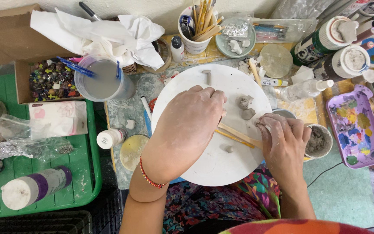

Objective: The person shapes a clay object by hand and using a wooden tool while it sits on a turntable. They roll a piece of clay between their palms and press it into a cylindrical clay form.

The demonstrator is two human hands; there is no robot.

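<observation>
A round white board (239, 82) lies in front of me with small grey clay lumps (245, 107) on its right side. My left hand (191, 123), dusted with clay, rests palm down on the board, its fingers bent near the lumps; what is under it is hidden. My right hand (282, 141) is at the board's right edge, fingers closed around a small bit of grey clay. Two wooden sticks (239, 135) lie across the board between the hands. A small clay peg (206, 76) stands near the board's far edge.
A cup of grey water (102, 82) with blue brushes stands to the left beside white paper towels (104, 30). A small pot of clay (319, 141) and a purple paint palette (356, 125) sit at right. A tool cup (198, 28), paint bottles (325, 41) and a green tray (78, 173) surround the board.
</observation>
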